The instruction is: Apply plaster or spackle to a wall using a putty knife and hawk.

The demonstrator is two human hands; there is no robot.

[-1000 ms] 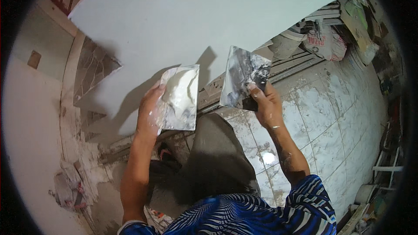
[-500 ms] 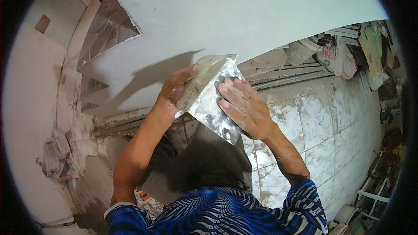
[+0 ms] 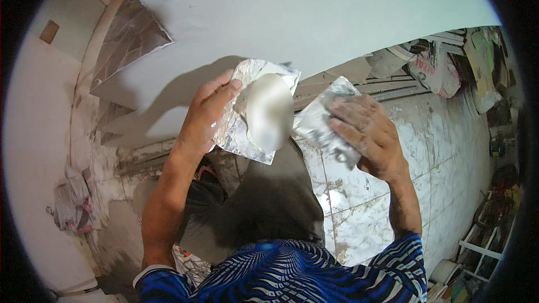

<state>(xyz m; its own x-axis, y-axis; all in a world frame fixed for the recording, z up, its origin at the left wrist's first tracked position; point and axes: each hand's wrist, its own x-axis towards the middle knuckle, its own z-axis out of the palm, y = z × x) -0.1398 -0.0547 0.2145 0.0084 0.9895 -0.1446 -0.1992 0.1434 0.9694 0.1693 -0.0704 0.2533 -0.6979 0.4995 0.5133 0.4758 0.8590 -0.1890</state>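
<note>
My left hand [image 3: 206, 113] grips a flat silver plate [image 3: 228, 134] by its left edge, thumb on the top face. On that plate lies a pale oval patch [image 3: 269, 113], blurred, which looks like white paste. To the right, my right hand [image 3: 368, 134] holds a second, smaller silver plate [image 3: 314, 120] flat under its fingers. Grey and white smears cover this second plate, and its handle, if any, is hidden. A small gap separates the two plates. Both are held in front of a large white panel [image 3: 281, 17].
White tiles [image 3: 359, 224], stained and smeared, cover the floor below. Plastic bags [image 3: 432, 73] and long strips [image 3: 387, 92] lie at the right under the panel. Another bag [image 3: 73, 199] rests by the left wall. A white rack [image 3: 477, 249] stands at the lower right.
The two plates were together, one over the other; now they are apart. My right hand has moved right with its plate, uncovering the pale patch on the left one.
</note>
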